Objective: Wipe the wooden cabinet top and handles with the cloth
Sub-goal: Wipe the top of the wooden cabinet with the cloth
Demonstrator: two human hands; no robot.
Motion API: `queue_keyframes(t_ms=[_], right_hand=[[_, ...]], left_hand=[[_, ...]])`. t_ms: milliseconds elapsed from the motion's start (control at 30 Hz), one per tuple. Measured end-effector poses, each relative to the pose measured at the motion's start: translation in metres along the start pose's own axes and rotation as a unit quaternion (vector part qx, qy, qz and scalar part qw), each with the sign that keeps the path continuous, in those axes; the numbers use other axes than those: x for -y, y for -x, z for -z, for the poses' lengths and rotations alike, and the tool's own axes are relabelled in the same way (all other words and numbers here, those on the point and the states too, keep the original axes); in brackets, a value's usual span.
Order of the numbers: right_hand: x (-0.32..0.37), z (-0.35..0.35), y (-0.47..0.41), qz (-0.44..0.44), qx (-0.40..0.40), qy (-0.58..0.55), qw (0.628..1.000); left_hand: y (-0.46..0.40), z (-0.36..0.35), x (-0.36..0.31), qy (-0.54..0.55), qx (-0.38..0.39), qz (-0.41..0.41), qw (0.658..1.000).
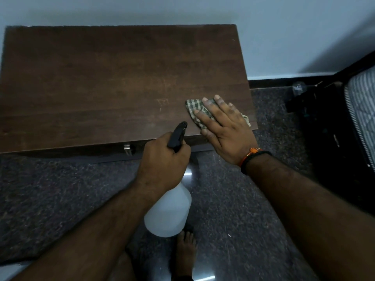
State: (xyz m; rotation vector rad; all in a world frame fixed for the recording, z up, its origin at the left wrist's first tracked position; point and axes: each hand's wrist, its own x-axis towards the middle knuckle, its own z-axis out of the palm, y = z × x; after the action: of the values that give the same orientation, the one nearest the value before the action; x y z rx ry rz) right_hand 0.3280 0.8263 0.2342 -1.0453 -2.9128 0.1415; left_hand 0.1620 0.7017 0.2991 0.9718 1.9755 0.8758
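The dark wooden cabinet top (113,84) fills the upper left of the view, against a pale wall. A green checked cloth (193,107) lies on its front right corner. My right hand (225,126) presses flat on the cloth, fingers spread. My left hand (162,161) grips a white spray bottle (169,211) by its black trigger head (177,136), which points at the top's front edge. A metal handle (127,148) shows just under the front edge.
Dark speckled floor lies in front of the cabinet. A black bed frame with a striped mattress (361,110) stands at the right. A clear plastic bottle (298,88) lies by the skirting. My bare foot (185,252) is below the spray bottle.
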Motion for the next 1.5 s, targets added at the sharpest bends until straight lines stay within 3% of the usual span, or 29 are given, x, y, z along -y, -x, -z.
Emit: queue_keyframes(t_ms=[400,600,767,1000,1267,1500], right_hand=[[-0.018,-0.008,0.021,-0.203,-0.074,-0.033,0.976],[0.014,-0.021,0.009,-0.386,-0.136,-0.085,0.908],[0.037,-0.032,-0.005,-0.455,-0.223,-0.123,0.853],[0.067,-0.044,-0.01,-0.426,-0.283,-0.143,0.847],[0.175,-0.06,-0.02,-0.26,-0.24,-0.229,0.907],[0.22,-0.078,-0.029,-0.131,-0.226,-0.202,0.944]], left_hand=[[-0.008,-0.034,-0.009,0.001,0.015,-0.021,1.0],[-0.008,-0.028,-0.005,0.015,-0.001,-0.016,1.0],[-0.006,-0.01,0.007,0.023,-0.023,-0.01,0.999],[0.001,0.013,0.041,0.038,-0.053,-0.002,0.998],[0.031,0.047,0.08,0.029,-0.09,-0.02,0.995],[0.06,0.08,0.134,0.014,-0.115,-0.019,0.993]])
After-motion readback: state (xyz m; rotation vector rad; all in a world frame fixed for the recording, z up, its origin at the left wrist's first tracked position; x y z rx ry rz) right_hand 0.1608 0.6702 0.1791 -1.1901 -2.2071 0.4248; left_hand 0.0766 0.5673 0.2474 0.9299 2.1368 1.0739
